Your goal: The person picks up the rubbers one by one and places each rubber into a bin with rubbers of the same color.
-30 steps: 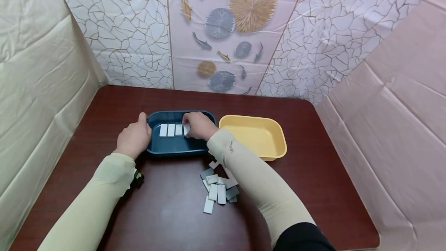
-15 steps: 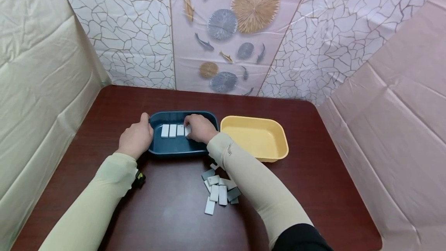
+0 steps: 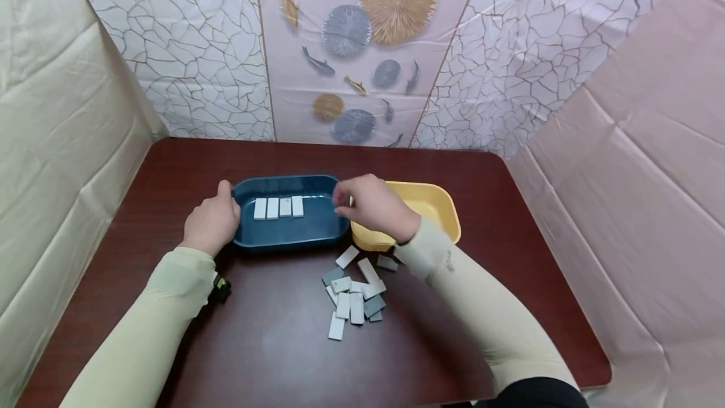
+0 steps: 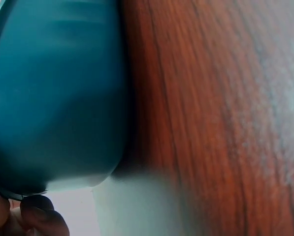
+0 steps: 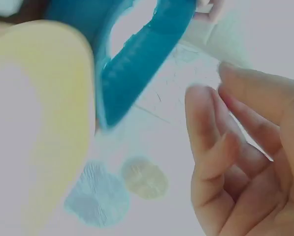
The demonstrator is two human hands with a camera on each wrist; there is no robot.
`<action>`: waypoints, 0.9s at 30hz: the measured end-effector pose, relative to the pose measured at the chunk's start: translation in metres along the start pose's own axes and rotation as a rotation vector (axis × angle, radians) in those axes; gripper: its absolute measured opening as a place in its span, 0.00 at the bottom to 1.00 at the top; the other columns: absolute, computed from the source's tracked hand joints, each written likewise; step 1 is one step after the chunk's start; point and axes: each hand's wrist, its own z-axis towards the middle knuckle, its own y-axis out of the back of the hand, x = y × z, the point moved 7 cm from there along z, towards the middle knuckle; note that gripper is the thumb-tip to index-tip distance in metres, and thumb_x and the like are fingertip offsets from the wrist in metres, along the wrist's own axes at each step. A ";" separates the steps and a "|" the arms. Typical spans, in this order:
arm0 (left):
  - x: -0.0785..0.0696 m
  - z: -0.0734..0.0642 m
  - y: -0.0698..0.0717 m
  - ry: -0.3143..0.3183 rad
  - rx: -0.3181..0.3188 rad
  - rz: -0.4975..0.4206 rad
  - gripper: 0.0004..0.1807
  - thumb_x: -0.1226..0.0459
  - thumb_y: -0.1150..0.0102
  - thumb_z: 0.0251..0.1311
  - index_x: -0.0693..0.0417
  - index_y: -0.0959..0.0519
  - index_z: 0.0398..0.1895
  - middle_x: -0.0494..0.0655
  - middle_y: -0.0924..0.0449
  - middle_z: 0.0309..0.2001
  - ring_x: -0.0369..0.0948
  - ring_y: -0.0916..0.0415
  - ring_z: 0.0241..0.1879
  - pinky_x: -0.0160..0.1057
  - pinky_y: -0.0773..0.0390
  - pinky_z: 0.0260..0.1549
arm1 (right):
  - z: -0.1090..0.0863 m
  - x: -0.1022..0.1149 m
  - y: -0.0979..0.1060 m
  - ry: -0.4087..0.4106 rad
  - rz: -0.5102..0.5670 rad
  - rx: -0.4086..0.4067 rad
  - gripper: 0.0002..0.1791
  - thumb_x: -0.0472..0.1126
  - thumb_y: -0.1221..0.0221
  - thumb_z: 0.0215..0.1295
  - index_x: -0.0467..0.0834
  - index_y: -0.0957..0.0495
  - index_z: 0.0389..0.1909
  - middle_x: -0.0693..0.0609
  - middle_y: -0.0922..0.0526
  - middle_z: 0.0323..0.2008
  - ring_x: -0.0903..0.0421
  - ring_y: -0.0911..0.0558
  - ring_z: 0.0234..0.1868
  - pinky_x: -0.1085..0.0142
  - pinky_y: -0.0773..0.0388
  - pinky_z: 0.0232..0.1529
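Observation:
My left hand (image 3: 211, 222) grips the left rim of a dark blue tray (image 3: 317, 225). In the left wrist view, finger tips (image 4: 43, 216) pinch its edge at the bottom left. Several white rectangular tiles (image 3: 273, 208) stand side by side in a row inside the tray. Over the gap between the blue tray and a yellow tray (image 3: 451, 209) hovers my right hand (image 3: 376, 206), its fingers loosely bent and nothing between them. The right wrist view shows the same hand (image 5: 245, 147) holding nothing. Nearer the body lies a loose heap of white and grey tiles (image 3: 357, 307).
The yellow tray stands right beside the blue one, partly hidden by my right hand and forearm. A brown wooden table (image 3: 272, 345) bears everything. Patterned cloth (image 3: 204, 49) hangs behind and at both sides.
My right hand has let go of the rightmost tile in the row and moved right, out of the blue tray. The left hand keeps its hold on the rim. The view has shifted slightly.

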 end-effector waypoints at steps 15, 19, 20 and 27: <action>0.009 -0.001 0.001 0.006 0.010 0.015 0.20 0.59 0.61 0.85 0.63 0.42 0.68 0.61 0.22 0.27 0.55 0.21 0.22 0.51 0.25 0.21 | -0.106 -0.026 -0.077 -0.222 -0.102 0.193 0.28 0.57 0.22 0.63 0.53 0.29 0.15 0.62 0.35 0.13 0.61 0.32 0.15 0.65 0.35 0.20; 0.005 -0.001 -0.002 -0.005 0.012 0.009 0.20 0.60 0.60 0.85 0.63 0.42 0.68 0.61 0.22 0.26 0.55 0.22 0.22 0.50 0.25 0.20 | -0.111 -0.030 -0.079 -0.232 -0.107 0.193 0.28 0.57 0.22 0.63 0.52 0.29 0.16 0.61 0.35 0.13 0.61 0.32 0.16 0.64 0.35 0.21; 0.003 -0.002 -0.002 -0.006 0.013 0.008 0.19 0.60 0.60 0.85 0.63 0.42 0.68 0.61 0.22 0.26 0.55 0.22 0.22 0.50 0.26 0.20 | -0.112 -0.030 -0.080 -0.227 -0.107 0.200 0.27 0.56 0.23 0.63 0.52 0.29 0.16 0.61 0.35 0.13 0.61 0.33 0.16 0.64 0.35 0.21; -0.003 -0.004 -0.001 -0.003 0.014 0.009 0.19 0.60 0.62 0.85 0.62 0.42 0.67 0.61 0.22 0.27 0.55 0.22 0.22 0.50 0.26 0.20 | -0.106 -0.025 -0.063 -0.187 -0.064 0.205 0.25 0.52 0.28 0.66 0.52 0.28 0.14 0.62 0.36 0.12 0.62 0.33 0.14 0.65 0.35 0.20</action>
